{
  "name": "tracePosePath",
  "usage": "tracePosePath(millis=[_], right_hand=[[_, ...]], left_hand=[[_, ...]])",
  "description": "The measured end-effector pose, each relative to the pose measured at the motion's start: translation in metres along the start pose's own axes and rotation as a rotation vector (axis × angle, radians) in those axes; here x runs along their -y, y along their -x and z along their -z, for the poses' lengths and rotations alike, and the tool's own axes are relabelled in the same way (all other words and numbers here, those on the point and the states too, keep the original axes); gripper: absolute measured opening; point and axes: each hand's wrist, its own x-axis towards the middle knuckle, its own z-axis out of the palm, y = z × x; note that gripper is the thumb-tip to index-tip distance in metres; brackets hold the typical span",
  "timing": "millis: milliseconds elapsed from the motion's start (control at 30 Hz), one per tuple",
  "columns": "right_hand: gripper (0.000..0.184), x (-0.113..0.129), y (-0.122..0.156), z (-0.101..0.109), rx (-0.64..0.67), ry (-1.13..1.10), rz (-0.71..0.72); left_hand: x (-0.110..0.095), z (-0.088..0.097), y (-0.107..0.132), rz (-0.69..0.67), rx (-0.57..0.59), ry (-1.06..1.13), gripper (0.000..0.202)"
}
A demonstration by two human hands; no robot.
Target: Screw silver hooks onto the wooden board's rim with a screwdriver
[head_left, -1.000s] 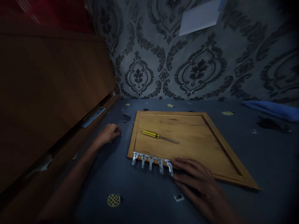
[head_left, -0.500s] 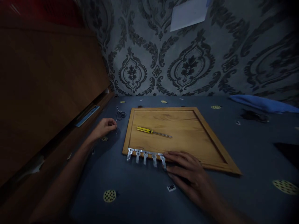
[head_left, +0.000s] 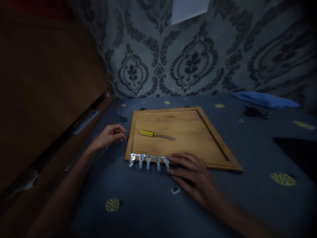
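Note:
My left hand hovers just left of the wooden panel. Its thumb and fingertips are pinched together, and whatever they hold is too small to name. A metal hook rack with several hooks lies along the panel's front edge, the hooks pointing toward me. My right hand rests at the rack's right end with fingers stretched and apart, fingertips touching the last hook. On the panel's face lies a screwdriver with a yellow and black handle, its shaft pointing right.
A small pile of dark metal pieces lies beyond my left hand. The brown cabinet borders the left side. At the back right are a blue cloth and a dark crumpled thing. Patterned wallpaper stands behind.
My left hand has moved slightly toward the panel's left edge. The view has shifted a little; the right hand stays at the hook rack's end, and the screwdriver lies unmoved.

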Motion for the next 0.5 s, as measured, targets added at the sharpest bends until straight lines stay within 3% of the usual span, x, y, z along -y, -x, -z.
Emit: tracePosePath(millis=[267, 500], right_hand=[[0.019, 0.005, 0.001, 0.0, 0.067, -0.073, -0.088], [0.017, 0.009, 0.001, 0.004, 0.084, -0.128, -0.151]], left_hand=[[-0.07, -0.063, 0.009, -0.068, 0.257, 0.015, 0.028], [-0.093, -0.099, -0.003, -0.13, 0.414, -0.123, 0.014]])
